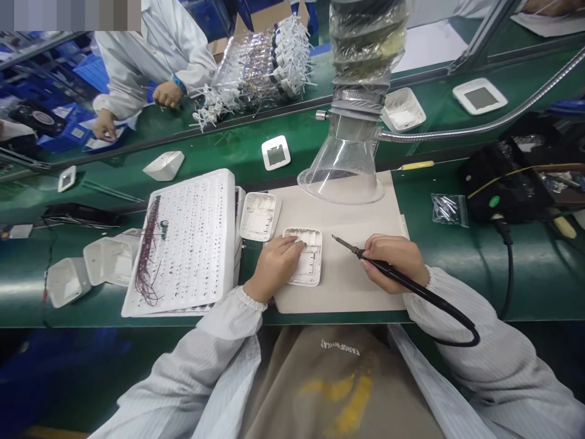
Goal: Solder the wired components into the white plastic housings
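Note:
My left hand (pixel 277 263) reaches over the left side of a white plastic housing (pixel 312 274), which lies open side up on a beige work sheet (pixel 351 225). Its fingertips come together inside the housing; whatever they pinch is too small to make out. A soldering iron (pixel 388 271) is gripped in my right hand (pixel 395 262) like a pen. The iron's tip points up and left, to the right of the housing and apart from it. Just behind my left hand sits a second open white housing (pixel 259 216).
A clear fume hood (pixel 342 177) hangs over the sheet's back. On the left lie a white perforated tray (pixel 192 244) with dark red wires (pixel 148 256) and more housings (pixel 109 259). A black soldering station (pixel 489 177) stands right. Across the bench, a co-worker's hands (pixel 168 94) handle something.

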Demonstrator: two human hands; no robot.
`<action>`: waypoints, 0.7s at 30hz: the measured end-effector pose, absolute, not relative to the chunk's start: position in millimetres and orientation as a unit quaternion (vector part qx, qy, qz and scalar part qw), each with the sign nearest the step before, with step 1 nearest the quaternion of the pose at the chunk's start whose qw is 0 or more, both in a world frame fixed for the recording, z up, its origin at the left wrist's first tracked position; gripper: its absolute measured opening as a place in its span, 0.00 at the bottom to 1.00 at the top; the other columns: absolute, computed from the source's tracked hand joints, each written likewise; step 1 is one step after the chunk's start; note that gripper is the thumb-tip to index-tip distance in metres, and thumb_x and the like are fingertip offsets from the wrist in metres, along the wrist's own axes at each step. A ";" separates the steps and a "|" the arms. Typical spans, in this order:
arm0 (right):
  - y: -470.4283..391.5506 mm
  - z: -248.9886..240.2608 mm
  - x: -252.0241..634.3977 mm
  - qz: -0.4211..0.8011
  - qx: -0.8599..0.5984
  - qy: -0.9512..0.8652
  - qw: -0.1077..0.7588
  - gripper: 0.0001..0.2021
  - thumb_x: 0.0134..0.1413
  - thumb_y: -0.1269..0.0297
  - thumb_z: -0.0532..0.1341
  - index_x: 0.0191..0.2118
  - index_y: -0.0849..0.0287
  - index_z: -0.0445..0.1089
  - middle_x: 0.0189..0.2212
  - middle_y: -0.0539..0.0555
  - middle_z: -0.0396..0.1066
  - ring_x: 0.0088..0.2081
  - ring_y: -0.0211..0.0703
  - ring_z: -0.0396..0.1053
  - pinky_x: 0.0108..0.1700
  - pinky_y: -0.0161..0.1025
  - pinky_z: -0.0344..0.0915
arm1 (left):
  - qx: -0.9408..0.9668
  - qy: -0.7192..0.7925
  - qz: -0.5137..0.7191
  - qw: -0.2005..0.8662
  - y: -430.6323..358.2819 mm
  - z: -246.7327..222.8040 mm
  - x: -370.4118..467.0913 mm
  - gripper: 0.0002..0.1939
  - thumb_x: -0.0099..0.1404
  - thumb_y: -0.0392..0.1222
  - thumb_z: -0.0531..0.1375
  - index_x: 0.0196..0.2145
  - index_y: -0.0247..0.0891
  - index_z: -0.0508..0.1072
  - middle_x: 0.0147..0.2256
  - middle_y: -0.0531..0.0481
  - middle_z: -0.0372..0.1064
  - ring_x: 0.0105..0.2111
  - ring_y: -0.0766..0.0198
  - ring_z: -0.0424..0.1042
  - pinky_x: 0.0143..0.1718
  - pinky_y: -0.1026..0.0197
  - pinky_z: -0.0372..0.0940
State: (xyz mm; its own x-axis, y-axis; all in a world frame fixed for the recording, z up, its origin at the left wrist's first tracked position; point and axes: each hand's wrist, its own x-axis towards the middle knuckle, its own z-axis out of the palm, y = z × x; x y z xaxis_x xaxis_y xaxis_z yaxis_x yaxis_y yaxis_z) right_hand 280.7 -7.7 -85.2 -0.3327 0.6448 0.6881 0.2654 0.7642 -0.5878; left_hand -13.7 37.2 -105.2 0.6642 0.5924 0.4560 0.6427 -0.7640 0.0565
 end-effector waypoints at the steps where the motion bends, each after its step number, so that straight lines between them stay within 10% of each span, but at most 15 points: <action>1: -7.7 -85.6 280.7 0.188 -0.288 -0.794 0.502 0.09 0.55 0.75 0.61 0.40 0.55 0.67 0.24 0.48 0.65 0.26 0.39 0.63 0.34 0.41 0.72 | -0.912 -0.336 -0.228 0.056 37.0 -104.0 -13.0 0.11 0.67 0.27 0.56 0.41 0.36 0.76 0.36 0.44 0.79 0.44 0.53 0.79 0.44 0.51 0.74; 8: -7.1 -86.8 280.4 0.192 -0.289 -0.796 0.496 0.09 0.55 0.75 0.61 0.40 0.54 0.66 0.24 0.50 0.66 0.26 0.40 0.63 0.32 0.42 0.72 | -0.956 -0.273 -0.081 0.069 31.0 -72.2 -8.2 0.12 0.66 0.24 0.55 0.40 0.33 0.77 0.34 0.42 0.78 0.52 0.43 0.73 0.52 0.35 0.69; 15: -7.1 -84.0 279.2 0.189 -0.291 -0.795 0.498 0.09 0.56 0.74 0.61 0.40 0.54 0.67 0.24 0.49 0.66 0.25 0.40 0.64 0.32 0.42 0.73 | -0.972 -0.233 -0.010 -0.027 44.4 -40.4 -15.0 0.16 0.66 0.49 0.63 0.48 0.38 0.77 0.39 0.43 0.78 0.66 0.28 0.51 0.60 0.13 0.32; 21: -10.7 -78.7 281.0 0.223 -0.303 -0.774 0.510 0.09 0.55 0.74 0.62 0.39 0.53 0.68 0.26 0.50 0.69 0.27 0.41 0.70 0.38 0.45 0.78 | -0.979 -0.173 0.045 -0.102 49.1 -43.0 -28.2 0.35 0.62 0.56 0.67 0.59 0.33 0.68 0.54 0.36 0.72 0.65 0.28 0.52 0.61 0.29 0.56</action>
